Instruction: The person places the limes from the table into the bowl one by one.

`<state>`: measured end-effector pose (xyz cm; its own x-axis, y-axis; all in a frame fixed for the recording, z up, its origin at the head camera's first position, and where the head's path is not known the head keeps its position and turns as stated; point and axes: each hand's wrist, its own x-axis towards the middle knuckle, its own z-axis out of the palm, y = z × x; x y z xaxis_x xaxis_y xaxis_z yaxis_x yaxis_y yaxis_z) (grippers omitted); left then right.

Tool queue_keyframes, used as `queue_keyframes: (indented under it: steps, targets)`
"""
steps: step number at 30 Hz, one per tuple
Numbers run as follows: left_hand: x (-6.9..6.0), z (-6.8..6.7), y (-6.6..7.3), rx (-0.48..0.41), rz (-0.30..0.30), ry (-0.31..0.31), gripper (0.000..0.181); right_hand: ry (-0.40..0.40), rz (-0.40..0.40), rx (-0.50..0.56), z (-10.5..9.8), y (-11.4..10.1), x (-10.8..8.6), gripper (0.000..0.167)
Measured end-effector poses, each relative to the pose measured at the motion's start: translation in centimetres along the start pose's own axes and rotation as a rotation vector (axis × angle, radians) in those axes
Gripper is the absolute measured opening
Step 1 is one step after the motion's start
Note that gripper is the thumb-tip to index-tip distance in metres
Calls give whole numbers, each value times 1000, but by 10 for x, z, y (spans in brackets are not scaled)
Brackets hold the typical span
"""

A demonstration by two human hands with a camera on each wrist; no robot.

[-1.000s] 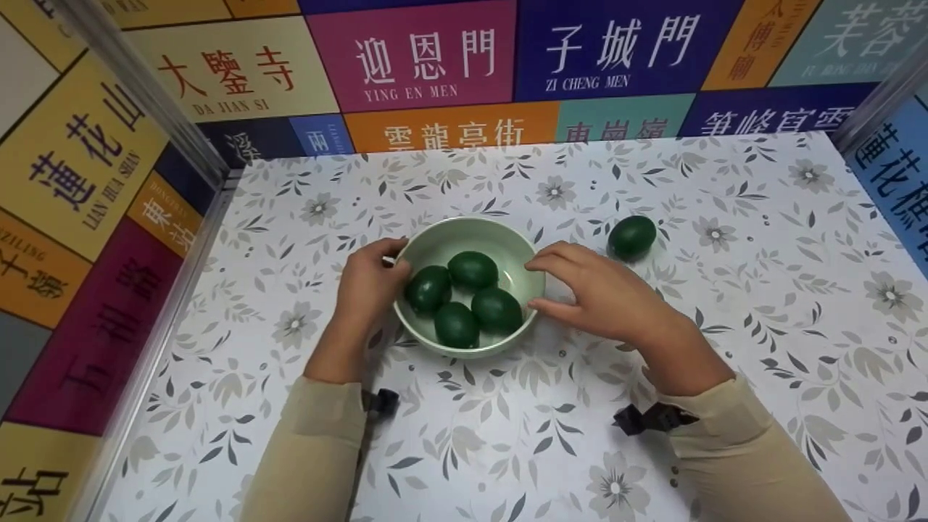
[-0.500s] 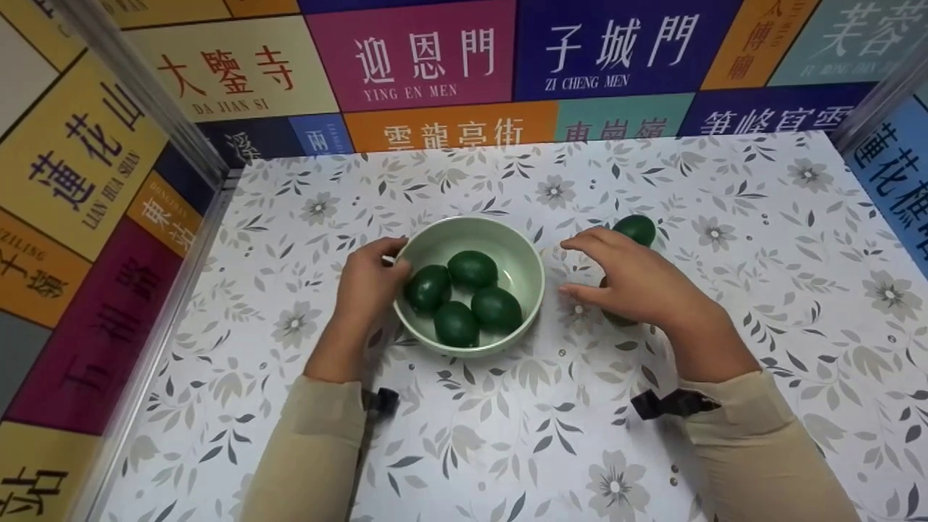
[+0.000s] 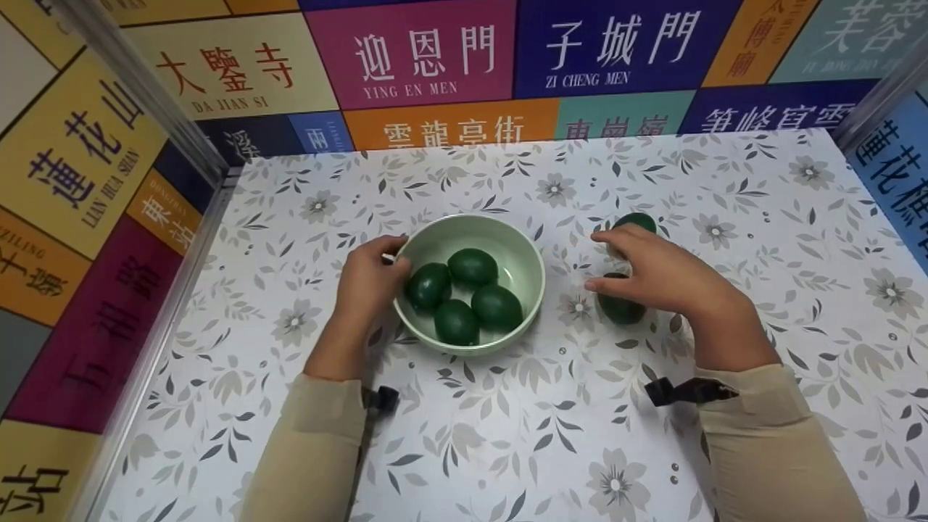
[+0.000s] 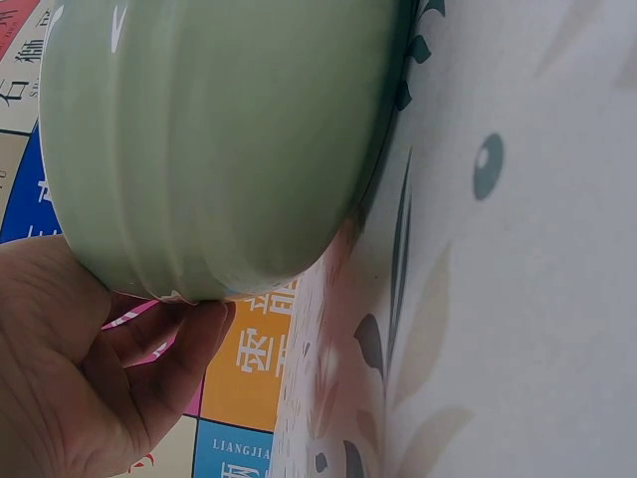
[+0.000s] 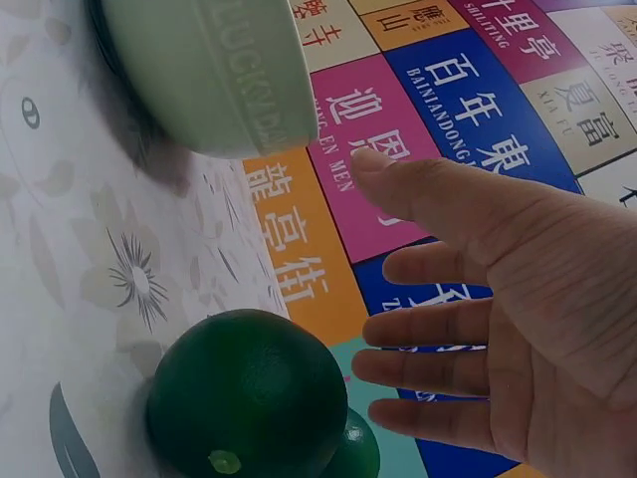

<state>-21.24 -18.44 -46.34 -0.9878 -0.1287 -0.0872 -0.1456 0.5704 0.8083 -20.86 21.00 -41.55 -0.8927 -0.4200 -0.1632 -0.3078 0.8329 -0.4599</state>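
Note:
A pale green bowl (image 3: 470, 348) stands on the table with several dark green limes (image 3: 473, 269) inside. My left hand (image 3: 370, 283) grips its left rim; in the left wrist view, that hand (image 4: 90, 368) has its fingertips against the bowl's outer wall (image 4: 219, 149). To the bowl's right, my right hand (image 3: 667, 272) hovers with fingers apart and holds nothing. Beneath it a near lime (image 3: 621, 308) lies partly covered, and a far lime (image 3: 636, 221) shows behind the fingers. The right wrist view has the near lime (image 5: 249, 393) beside the extended fingers (image 5: 428, 324) of the hand.
The table wears a white floral cover (image 3: 464, 435). Panels with large printed characters (image 3: 428, 58) rise along its back and sides. Raised lettering (image 5: 244, 70) marks the bowl's side in the right wrist view.
My right hand has drawn away from the bowl's right rim, moving right until it hovers over the two loose limes. My left hand and the bowl have stayed put.

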Motion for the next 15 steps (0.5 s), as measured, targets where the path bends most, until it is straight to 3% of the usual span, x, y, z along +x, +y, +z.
queue_keyframes:
  steps: [11, 15]
  targets:
    - [-1, 0, 1, -2, -16, 7, 44, -108, 51, 4, 2, 8, 1, 89]
    - [-1, 0, 0, -15, 17, 15, 41, -119, 52, 19, 5, 13, 1, 88]
